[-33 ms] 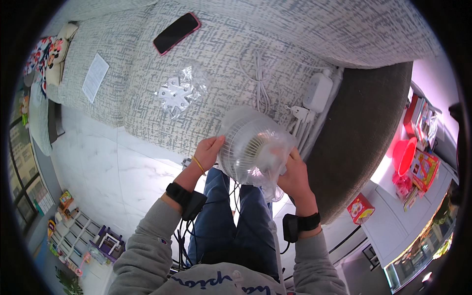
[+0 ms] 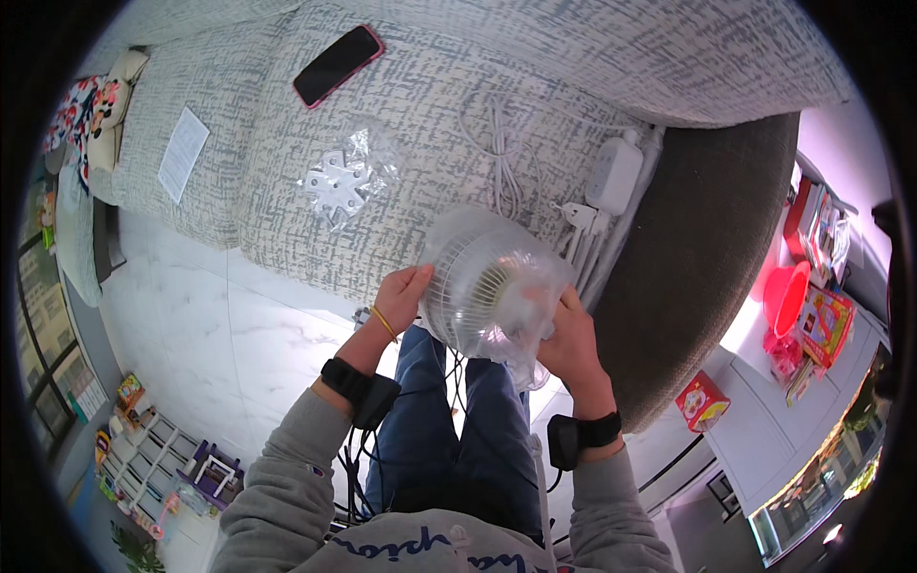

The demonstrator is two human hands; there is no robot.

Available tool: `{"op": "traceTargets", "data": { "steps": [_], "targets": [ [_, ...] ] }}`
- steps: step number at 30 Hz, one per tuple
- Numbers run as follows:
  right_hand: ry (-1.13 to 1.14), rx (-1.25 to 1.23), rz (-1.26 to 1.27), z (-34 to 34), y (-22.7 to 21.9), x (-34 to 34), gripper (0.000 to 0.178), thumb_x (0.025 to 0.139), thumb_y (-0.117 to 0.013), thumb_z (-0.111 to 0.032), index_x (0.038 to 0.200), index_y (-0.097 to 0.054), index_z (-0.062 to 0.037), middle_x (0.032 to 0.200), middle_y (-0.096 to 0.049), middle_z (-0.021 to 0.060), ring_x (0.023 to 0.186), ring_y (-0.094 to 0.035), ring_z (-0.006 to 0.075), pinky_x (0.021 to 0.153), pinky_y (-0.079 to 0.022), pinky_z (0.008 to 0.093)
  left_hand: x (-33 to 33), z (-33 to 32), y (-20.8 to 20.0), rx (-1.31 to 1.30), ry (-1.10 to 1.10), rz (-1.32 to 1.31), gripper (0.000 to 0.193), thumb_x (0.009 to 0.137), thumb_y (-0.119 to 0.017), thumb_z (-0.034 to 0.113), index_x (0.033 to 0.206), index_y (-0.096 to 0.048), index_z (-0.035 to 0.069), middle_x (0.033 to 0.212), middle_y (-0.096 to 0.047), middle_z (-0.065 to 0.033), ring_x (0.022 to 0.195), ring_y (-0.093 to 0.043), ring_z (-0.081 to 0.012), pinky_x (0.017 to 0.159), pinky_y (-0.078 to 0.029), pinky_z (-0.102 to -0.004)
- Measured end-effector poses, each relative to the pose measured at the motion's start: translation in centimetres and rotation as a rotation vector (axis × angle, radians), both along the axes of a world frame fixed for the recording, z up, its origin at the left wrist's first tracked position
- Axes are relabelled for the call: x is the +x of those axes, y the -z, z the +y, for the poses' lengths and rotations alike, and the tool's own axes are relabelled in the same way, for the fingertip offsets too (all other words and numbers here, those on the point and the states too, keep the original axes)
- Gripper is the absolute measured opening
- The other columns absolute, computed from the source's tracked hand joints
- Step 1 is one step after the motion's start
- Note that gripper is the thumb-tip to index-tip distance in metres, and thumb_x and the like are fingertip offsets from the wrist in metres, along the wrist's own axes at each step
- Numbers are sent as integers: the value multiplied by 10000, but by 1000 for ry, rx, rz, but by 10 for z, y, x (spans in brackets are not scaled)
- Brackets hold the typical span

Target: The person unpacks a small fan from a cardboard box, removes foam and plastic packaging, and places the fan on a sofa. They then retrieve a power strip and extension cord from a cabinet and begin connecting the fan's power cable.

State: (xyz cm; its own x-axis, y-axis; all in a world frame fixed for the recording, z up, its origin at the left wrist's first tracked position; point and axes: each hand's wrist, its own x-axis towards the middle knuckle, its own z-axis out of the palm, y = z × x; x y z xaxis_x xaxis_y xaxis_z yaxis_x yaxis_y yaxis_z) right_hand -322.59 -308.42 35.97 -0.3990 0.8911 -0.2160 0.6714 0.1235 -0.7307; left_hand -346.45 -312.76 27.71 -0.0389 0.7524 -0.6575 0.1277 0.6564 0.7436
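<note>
A white round fan head (image 2: 468,285) with a wire grille is wrapped in a clear plastic bag (image 2: 523,365), held above my lap at the sofa's front edge. My left hand (image 2: 406,292) pinches the left rim of the fan head through the bag. My right hand (image 2: 570,339) wraps around its right end, where the bag is bunched. Some of the right fingers are hidden behind the plastic. Beyond the fan head, a white bracket-like part (image 2: 336,183) in a clear bag lies on the sofa.
On the patterned sofa (image 2: 277,229) lie a dark phone (image 2: 338,66), a paper sheet (image 2: 183,154), a coiled white cable (image 2: 501,158), a white power strip (image 2: 614,176) and white rods (image 2: 594,258). A dark armrest (image 2: 702,248) bounds the right side. Black cables hang near my wrists.
</note>
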Motion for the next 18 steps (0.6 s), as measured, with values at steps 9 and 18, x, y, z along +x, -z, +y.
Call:
{"op": "traceTargets", "data": {
  "steps": [9,18],
  "targets": [
    [217,-254,209,-12,1,51,503,521,-638,40,1001,-555,-85,1012,-500,83,806,-548,167,684,-455,258,-82,18,0,-89,-653,-61,248,880,-411,282,865,-547,75,732,-516,14,667,-482,-87,618,-399,-226],
    [403,-488,590,-9,14,76,489,570,-645,65,1029,-517,-47,1079,-443,58,1010,-478,179,835,-417,298,-276,98,-99,460,-850,-335,355,905,-287,314,1003,-516,62,1058,-544,-75,1005,-491,-205,892,-371,-366]
  ]
}}
